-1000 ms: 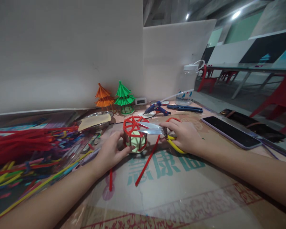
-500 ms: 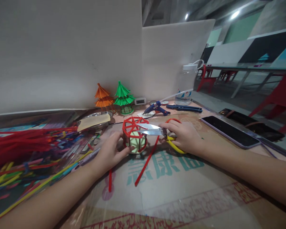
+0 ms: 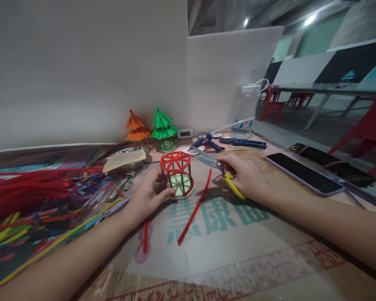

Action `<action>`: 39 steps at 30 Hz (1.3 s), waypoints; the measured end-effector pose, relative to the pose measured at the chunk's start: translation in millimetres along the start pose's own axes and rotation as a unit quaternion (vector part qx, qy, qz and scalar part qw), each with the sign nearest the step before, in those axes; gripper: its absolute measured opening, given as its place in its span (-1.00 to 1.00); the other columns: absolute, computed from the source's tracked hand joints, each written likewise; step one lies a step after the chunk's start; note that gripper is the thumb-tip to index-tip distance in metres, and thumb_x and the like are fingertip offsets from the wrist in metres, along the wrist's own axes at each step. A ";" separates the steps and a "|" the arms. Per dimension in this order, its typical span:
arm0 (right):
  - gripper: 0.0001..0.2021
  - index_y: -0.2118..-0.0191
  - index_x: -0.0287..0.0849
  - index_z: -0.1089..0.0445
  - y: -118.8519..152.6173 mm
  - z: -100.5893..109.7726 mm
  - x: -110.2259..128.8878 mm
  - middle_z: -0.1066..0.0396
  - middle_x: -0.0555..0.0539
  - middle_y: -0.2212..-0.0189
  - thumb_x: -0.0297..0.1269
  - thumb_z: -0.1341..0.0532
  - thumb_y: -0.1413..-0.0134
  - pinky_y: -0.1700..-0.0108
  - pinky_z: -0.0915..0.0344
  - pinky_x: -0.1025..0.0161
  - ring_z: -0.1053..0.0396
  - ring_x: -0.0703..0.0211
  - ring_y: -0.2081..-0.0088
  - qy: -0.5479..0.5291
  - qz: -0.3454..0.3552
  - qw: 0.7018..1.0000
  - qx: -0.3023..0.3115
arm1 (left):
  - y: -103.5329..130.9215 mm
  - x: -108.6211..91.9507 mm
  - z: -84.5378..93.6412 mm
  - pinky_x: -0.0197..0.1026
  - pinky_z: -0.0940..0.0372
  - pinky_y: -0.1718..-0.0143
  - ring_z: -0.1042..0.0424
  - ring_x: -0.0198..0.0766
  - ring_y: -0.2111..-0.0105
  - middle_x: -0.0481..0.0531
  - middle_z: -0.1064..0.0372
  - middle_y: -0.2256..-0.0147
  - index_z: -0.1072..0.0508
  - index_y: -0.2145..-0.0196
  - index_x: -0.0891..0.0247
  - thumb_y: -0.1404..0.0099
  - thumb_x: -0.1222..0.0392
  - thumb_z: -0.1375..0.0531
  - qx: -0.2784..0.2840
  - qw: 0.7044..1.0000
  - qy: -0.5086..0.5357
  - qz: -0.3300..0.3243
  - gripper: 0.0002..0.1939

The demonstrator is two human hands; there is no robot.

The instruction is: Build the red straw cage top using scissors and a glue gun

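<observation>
My left hand [image 3: 152, 190] grips the lower left side of a small red frame [image 3: 176, 161] with dark upright posts and a pale green base [image 3: 179, 186]. The frame stands upright on the table. In my right hand [image 3: 240, 175] are scissors with yellow handles [image 3: 233, 186]; their blades [image 3: 208, 159] point up and left, just right of the frame's top and apart from it. One red strip [image 3: 194, 209] lies between my hands, and a shorter red strip [image 3: 145, 236] lies below my left hand.
Many coloured strips [image 3: 25, 188] cover the left side. Behind are a metal dish [image 3: 125, 159], orange [image 3: 138, 127] and green [image 3: 163, 127] models, a blue glue gun [image 3: 207, 142], blue pliers [image 3: 242, 143] and a bottle [image 3: 242, 110]. A phone [image 3: 301, 172] lies at right.
The scissors have moved off the top of the red frame, up and to the right, with their blades closer together. The frame has turned slightly in my left hand.
</observation>
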State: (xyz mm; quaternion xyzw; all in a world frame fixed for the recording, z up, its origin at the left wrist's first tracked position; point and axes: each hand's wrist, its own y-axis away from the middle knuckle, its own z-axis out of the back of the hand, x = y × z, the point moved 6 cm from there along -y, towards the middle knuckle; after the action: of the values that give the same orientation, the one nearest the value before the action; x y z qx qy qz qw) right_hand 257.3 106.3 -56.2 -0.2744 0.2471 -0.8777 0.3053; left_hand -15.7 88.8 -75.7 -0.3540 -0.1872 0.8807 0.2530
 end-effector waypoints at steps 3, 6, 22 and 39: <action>-0.45 -0.14 -0.10 -0.37 -1.2 -1.1 -6.5 -0.41 -0.03 0.34 0.08 -0.30 -0.13 0.44 -0.11 0.29 -0.24 0.20 0.44 -0.011 -0.022 1.000 -0.001 | -1.2 9.6 0.2 -0.05 -0.37 0.10 -0.41 -0.14 0.17 0.09 -0.33 0.16 -0.36 0.18 0.25 -0.31 0.00 -0.22 -0.019 0.998 0.040 0.033 -0.73; -0.45 -0.14 -0.10 -0.37 -1.8 -1.6 -10.0 -0.37 -0.01 0.37 0.08 -0.31 -0.11 0.45 -0.09 0.30 -0.22 0.22 0.45 -0.004 -0.033 0.999 -0.005 | -0.8 19.7 -1.3 -0.02 -0.38 0.05 -0.44 -0.12 0.12 0.11 -0.36 0.11 -0.31 0.10 0.24 -0.35 -0.01 -0.15 -0.026 0.991 0.103 0.082 -0.71; -0.51 -0.10 -0.08 -0.40 -0.7 -2.7 -1.3 -0.41 -0.03 0.34 0.08 -0.27 -0.15 0.43 -0.11 0.30 -0.28 0.21 0.45 0.050 -0.008 0.998 0.029 | -3.0 10.4 -5.4 -0.09 -0.40 0.04 -0.48 -0.13 0.10 0.13 -0.48 0.09 -0.41 0.02 0.27 -0.35 0.11 -0.18 0.024 0.999 0.038 0.013 -0.71; -0.45 -0.10 -0.10 -0.42 2.4 -3.6 10.5 -0.49 -0.16 0.13 0.16 -0.25 -0.13 0.35 -0.17 0.22 -0.45 0.02 0.24 0.141 0.065 0.988 0.025 | 0.4 2.1 -7.2 0.04 -0.39 -0.02 -0.44 -0.08 0.04 0.17 -0.41 0.04 -0.36 0.00 0.24 -0.30 0.17 -0.24 0.035 0.996 0.084 0.007 -0.68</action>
State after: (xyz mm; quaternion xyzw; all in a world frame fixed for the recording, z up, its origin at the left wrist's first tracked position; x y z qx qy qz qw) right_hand 249.0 98.5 -56.8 -0.1234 0.2826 -0.8918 0.3309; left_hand -12.0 90.8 -81.9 -0.4187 -0.1315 0.8558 0.2738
